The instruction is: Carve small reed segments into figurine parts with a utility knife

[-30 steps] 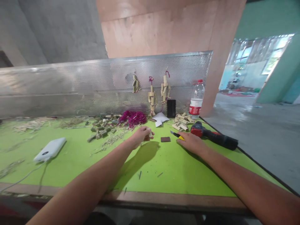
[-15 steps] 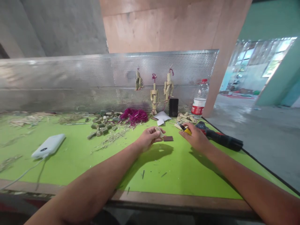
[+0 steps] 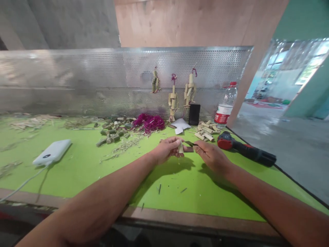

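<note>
Between the fingers of my left hand is a short pale piece of bamboo, held upright above the green table top. My right hand is closed around a utility knife, whose dark tip points left, close to the bamboo piece. Most of the knife's handle is hidden by my fingers. Behind and below the two hands, a small flat brown block shows in part on the table.
Cut bamboo pieces and a power tool lie right. Behind are a phone, purple string, a bottle and jointed bamboo figures by a perforated metal panel. A white power bank lies left.
My right hand has brought the knife left to the bamboo piece, and the knife has turned in the grip. My left hand has turned the bamboo piece upright. The view has shifted slightly.
</note>
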The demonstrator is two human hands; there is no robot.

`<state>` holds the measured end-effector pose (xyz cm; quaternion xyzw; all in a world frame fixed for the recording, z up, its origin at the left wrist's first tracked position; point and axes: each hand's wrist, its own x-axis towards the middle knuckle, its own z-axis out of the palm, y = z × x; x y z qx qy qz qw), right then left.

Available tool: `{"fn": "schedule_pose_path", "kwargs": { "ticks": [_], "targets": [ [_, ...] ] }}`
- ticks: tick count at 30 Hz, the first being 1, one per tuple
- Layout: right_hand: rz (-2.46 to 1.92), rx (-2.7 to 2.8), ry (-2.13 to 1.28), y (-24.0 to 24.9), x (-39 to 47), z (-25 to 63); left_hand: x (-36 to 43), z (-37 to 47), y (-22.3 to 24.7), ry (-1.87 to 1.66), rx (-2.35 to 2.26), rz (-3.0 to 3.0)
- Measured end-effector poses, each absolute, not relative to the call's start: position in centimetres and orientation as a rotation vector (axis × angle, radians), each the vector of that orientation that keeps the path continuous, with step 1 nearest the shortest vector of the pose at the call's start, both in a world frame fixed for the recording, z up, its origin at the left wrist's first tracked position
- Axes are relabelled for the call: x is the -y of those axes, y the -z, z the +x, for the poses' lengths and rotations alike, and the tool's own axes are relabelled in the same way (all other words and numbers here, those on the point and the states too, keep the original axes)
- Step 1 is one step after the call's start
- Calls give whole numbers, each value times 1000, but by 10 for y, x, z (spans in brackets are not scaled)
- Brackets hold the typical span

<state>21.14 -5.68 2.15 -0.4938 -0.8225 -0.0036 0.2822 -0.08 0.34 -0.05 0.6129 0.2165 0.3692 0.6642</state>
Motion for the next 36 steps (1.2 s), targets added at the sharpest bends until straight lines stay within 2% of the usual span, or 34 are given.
{"fn": "schedule_pose_path", "kwargs": {
  "ticks": [9,36],
  "targets": [
    [-1367,2328,24,-18,51,224,-13,-2,11,-636,-785,1868],
    [-1321,2469,268,-5,46,221,-18,0,14,-652,-702,1880]
  ]
}}
